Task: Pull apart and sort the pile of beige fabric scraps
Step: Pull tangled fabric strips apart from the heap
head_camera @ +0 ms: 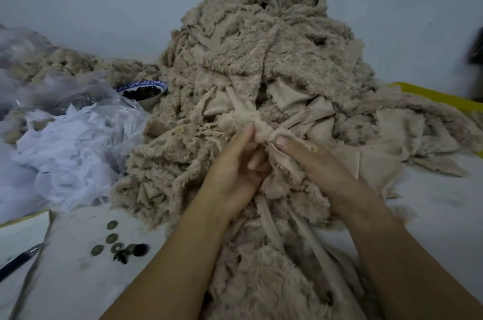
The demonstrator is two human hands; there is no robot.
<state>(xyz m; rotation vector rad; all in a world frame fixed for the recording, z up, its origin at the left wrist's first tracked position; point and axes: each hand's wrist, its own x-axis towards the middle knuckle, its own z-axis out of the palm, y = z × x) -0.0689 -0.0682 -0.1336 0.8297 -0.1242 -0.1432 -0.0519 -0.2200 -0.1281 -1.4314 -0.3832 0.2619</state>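
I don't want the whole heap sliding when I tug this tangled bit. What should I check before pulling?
1. Two-handed grip on one piece: ok; left hand and right hand pinch the fuzzy scrap.
2. Piece free to lift: not ok; strips run from it into the pile.
3. Nothing breakable against the heap: not ok; the bowl sits against its left edge.
4. Loose clutter out of the way: ok; the small round pieces lie apart on the table.
5. Place for sorted pieces: cannot tell.
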